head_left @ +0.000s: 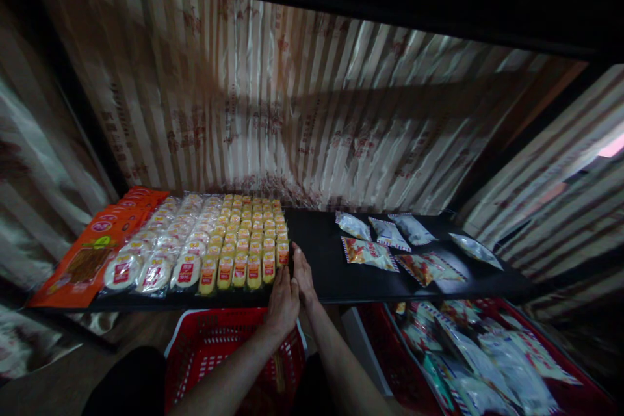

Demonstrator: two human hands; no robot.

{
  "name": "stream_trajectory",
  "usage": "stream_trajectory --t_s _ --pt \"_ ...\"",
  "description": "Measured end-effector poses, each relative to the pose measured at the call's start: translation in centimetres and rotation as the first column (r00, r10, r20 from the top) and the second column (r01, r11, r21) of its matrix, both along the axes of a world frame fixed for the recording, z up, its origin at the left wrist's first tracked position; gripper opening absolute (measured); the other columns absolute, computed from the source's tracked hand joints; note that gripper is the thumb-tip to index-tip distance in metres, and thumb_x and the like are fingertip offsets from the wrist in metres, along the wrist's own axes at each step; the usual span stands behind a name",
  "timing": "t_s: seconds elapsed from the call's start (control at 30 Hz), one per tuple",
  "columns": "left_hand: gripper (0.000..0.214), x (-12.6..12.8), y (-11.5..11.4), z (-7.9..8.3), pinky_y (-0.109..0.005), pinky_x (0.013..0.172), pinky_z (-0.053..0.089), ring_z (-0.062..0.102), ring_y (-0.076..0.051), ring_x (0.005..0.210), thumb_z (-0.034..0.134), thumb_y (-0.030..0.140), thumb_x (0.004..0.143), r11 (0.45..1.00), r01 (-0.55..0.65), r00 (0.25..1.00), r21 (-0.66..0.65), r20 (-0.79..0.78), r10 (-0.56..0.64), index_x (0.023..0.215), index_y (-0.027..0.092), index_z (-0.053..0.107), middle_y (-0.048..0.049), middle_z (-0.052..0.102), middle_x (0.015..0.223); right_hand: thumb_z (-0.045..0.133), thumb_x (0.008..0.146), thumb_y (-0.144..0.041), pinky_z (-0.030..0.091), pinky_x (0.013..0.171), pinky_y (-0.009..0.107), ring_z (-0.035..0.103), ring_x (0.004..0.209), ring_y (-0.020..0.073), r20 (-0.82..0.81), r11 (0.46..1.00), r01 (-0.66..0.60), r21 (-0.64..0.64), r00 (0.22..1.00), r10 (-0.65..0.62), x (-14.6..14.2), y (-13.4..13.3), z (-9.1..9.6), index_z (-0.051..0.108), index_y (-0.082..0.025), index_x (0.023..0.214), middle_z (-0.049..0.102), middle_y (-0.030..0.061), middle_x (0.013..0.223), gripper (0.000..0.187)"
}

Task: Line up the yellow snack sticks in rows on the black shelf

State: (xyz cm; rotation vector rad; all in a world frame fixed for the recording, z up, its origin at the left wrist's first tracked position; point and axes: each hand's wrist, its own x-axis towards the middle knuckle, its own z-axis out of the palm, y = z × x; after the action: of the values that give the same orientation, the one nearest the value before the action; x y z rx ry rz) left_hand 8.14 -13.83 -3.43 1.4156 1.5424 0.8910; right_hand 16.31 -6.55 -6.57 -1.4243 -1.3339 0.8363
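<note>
Several rows of small yellow wrapped cakes with red labels stand packed together on a black shelf. My left hand is at the front right end of these rows, its fingers stretched toward the last packet and seeming to touch it. Beside it, my right hand lies with straight fingers along the right side of the end row. The two hands touch or nearly touch each other. Left of the cakes are rows of round white wrapped biscuits, also with red labels.
Orange snack bags lie at the shelf's left end. Several silver and patterned packets are scattered on the right. Below are a red basket and a red crate piled with packets. Striped cloth hangs behind.
</note>
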Motion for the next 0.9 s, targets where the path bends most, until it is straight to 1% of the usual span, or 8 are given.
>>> stream_trajectory --t_s 0.07,0.13,0.23,0.37,0.53,0.67,0.73,0.9 --pt "0.061 0.0 0.0 0.2 -0.032 0.117 0.016 0.024 -0.020 0.141 0.028 0.034 0.090 1.000 0.001 1.000 -0.005 0.007 -0.001 0.140 0.000 0.035 -0.0172 0.030 0.150 0.022 0.087 -0.068 0.033 0.111 0.037 0.044 0.131 0.0198 -0.073 0.998 -0.050 -0.026 0.996 0.048 -0.5 0.0 0.5 0.052 -0.018 0.132 0.053 0.0093 0.137 0.073" --pt "0.061 -0.1 0.1 0.3 -0.033 0.117 0.018 0.027 -0.021 0.140 0.027 0.034 0.090 1.000 0.002 1.000 0.008 0.025 -0.003 0.140 0.000 0.035 -0.0174 0.033 0.149 0.019 0.088 -0.068 0.035 0.109 0.035 0.046 0.129 0.0187 -0.124 0.990 -0.136 -0.033 0.984 0.131 -0.9 -0.2 1.0 0.048 -0.020 0.136 0.053 0.0077 0.136 0.073" --pt "0.057 -0.1 0.0 0.3 -0.031 0.116 0.020 0.031 -0.020 0.138 0.028 0.033 0.090 0.998 -0.010 0.997 0.062 0.083 0.005 0.139 0.006 0.039 -0.0134 0.037 0.147 0.016 0.089 -0.067 0.039 0.106 0.033 0.051 0.124 0.0181 -0.125 0.978 -0.204 -0.034 0.972 0.198 -1.2 -0.4 1.6 0.046 -0.022 0.137 0.058 0.0066 0.132 0.072" --pt "0.055 -0.1 0.0 0.2 -0.031 0.116 0.020 0.031 -0.019 0.138 0.030 0.032 0.090 0.996 -0.020 0.992 0.084 0.123 0.009 0.139 0.009 0.040 -0.0114 0.038 0.148 0.017 0.089 -0.066 0.039 0.106 0.034 0.050 0.126 0.0187 -0.096 0.979 -0.197 -0.047 0.977 0.192 -1.2 -0.2 1.4 0.046 -0.022 0.137 0.057 0.0068 0.133 0.071" --pt "0.058 -0.2 -0.1 0.5 -0.032 0.116 0.019 0.028 -0.019 0.139 0.029 0.035 0.091 1.000 -0.020 0.995 0.019 0.101 0.018 0.139 0.006 0.038 -0.0138 0.035 0.149 0.022 0.090 -0.064 0.026 0.114 0.038 0.035 0.137 0.0194 -0.121 0.997 -0.059 -0.053 0.991 0.052 -0.9 0.9 0.2 0.043 -0.016 0.139 0.041 0.0105 0.145 0.072" --pt "0.059 -0.2 -0.1 1.2 -0.034 0.116 0.020 0.031 -0.021 0.138 0.027 0.033 0.091 0.999 -0.025 0.997 -0.029 0.077 0.027 0.140 0.001 0.036 -0.0172 0.036 0.147 0.024 0.088 -0.066 0.025 0.114 0.038 0.033 0.137 0.0200 -0.174 0.996 -0.007 -0.094 0.985 -0.009 -1.1 2.1 0.0 0.043 -0.016 0.139 0.041 0.0102 0.145 0.074" --pt "0.059 -0.2 0.0 1.5 -0.034 0.116 0.019 0.032 -0.022 0.138 0.026 0.032 0.091 0.999 -0.024 0.997 -0.036 0.077 0.027 0.140 -0.001 0.036 -0.0177 0.036 0.147 0.025 0.086 -0.069 0.026 0.114 0.036 0.034 0.137 0.0201 -0.196 0.994 -0.018 -0.107 0.981 -0.003 -1.2 2.5 0.1 0.045 -0.018 0.138 0.043 0.0082 0.144 0.076" --pt "0.060 -0.2 0.1 1.3 -0.031 0.115 0.020 0.032 -0.021 0.138 0.027 0.032 0.090 1.000 -0.029 0.991 -0.005 0.128 0.030 0.139 -0.002 0.037 -0.0185 0.037 0.146 0.025 0.081 -0.076 0.035 0.108 0.031 0.045 0.130 0.0197 -0.246 0.982 -0.158 -0.104 0.961 0.128 -1.5 3.0 0.2 0.049 -0.025 0.135 0.054 0.0025 0.136 0.078"
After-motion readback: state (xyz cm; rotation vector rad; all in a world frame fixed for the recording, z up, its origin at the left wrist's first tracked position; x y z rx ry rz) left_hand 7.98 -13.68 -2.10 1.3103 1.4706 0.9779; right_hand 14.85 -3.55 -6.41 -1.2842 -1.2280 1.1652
